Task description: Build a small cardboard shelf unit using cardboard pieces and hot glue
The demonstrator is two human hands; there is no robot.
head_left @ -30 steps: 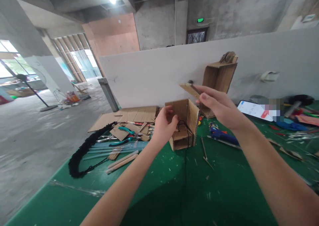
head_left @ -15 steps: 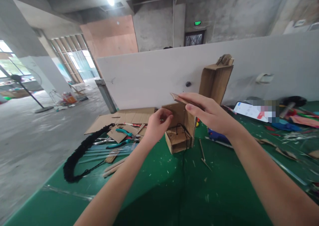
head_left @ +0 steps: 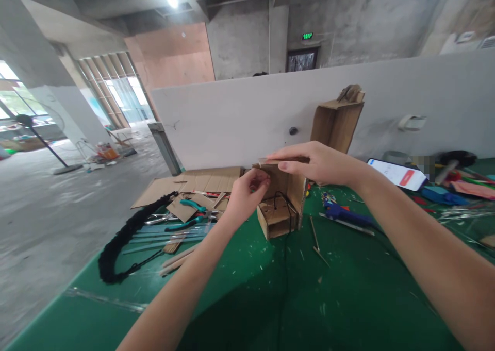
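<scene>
A cardboard box (head_left: 279,229) with tall upright panels stands in front of me, a thin black cord looped through its low front part. My left hand (head_left: 251,194) has its fingers curled in a pinch at the left edge of the rear panel (head_left: 279,178). Between the thumb and fingers of my right hand (head_left: 309,163) is a flat cardboard piece (head_left: 266,161), lying about level along the top of the upright panels. Most of that piece is hidden under the fingers.
Teal-handled pliers (head_left: 189,227), a black fuzzy strip (head_left: 116,243) and cardboard scraps lie left on the green table (head_left: 240,299). To the right are a blue glue gun (head_left: 344,213) and a phone (head_left: 398,174). A taller cardboard piece (head_left: 336,127) stands against the white partition (head_left: 232,119).
My right hand has lowered and levelled the flat cardboard piece, bringing it down onto the top of the box's panels. My left hand stays almost where it was.
</scene>
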